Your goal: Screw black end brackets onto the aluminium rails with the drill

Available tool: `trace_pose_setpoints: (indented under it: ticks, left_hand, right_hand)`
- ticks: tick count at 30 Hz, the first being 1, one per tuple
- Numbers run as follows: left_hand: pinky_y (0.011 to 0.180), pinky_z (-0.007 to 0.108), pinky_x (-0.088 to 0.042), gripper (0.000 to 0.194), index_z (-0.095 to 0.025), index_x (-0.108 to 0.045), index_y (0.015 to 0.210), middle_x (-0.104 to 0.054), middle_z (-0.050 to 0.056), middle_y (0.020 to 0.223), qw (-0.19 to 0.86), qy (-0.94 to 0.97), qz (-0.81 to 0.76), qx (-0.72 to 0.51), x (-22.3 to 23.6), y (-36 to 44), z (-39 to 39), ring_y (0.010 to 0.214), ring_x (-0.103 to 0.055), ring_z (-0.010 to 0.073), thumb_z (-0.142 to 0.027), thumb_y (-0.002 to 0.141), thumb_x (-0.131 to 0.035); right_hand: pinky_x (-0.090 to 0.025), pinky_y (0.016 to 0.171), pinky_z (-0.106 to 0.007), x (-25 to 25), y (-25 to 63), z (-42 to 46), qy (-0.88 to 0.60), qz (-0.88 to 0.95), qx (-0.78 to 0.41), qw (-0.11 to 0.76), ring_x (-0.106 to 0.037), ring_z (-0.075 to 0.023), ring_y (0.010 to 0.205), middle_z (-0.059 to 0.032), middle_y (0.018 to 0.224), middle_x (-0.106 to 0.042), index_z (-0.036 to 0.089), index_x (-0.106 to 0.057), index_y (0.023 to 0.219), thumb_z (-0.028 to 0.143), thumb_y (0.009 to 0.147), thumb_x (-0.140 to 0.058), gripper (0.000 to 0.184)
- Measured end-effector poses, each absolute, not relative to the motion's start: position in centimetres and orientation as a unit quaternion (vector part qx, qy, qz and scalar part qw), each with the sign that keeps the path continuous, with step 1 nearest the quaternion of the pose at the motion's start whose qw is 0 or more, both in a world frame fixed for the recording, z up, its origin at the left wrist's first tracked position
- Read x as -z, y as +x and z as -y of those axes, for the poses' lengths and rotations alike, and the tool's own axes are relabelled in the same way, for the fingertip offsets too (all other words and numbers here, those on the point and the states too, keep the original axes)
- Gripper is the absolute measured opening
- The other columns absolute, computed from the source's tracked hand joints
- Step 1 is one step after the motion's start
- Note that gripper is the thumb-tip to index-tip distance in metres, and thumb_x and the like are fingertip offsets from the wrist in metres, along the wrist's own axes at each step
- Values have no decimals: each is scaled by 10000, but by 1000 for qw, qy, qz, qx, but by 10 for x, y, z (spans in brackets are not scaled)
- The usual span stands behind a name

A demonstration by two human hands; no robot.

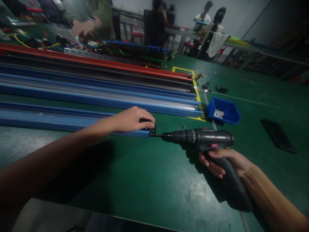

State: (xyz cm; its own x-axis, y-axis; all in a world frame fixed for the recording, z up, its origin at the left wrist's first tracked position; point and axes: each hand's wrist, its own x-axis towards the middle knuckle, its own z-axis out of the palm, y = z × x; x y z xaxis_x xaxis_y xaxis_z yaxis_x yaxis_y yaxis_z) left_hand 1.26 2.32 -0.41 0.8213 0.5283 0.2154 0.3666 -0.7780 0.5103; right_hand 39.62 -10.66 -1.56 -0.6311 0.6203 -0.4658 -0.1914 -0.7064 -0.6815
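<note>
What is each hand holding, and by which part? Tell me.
The right hand holds the black drill by its handle. The left hand is at the blue rail's end; whether it grips cannot be told.

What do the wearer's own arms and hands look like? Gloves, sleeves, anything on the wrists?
Left hand and right hand are both ungloved. The left forearm and right forearm are bare as far as the frame shows; no sleeves, watch or bracelet visible.

The back of the dim room has a grey wall [238, 16], a long table [262, 52], red stools [137, 33] and a chair [204, 48] with a white cloth [215, 43] on it
</note>
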Motion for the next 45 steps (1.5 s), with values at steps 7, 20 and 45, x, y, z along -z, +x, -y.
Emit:
trace_pose_setpoints:
  ticks: [7,20,45]
  left_hand:
    - [897,236,-475,269,-232,-778,1030,-778,16,1064,229,927,-240,-173,3,14,-23,978,-701,154,-402,987,-574]
    - [909,242,-476,268,-241,-780,1039,-777,15,1077,231,926,-242,-176,3,13,-23,989,-702,159,-411,983,-580]
    - [903,238,-476,286,-235,-777,1031,-776,14,1070,222,928,-245,-170,3,13,-23,986,-701,159,-423,989,-567]
  right_hand:
    - [-568,467,-191,19,397,106,-354,297,-854,239,-574,-53,440,-83,815,-698,51,-770,967,263,880,-705,239]
    - [-566,465,-188,17,396,105,-360,296,-852,238,-570,-49,441,-82,809,-691,49,-771,957,257,878,-705,232]
    - [-567,472,-191,18,397,106,-355,305,-852,234,-566,-50,437,-73,809,-683,62,-767,961,262,889,-693,225]
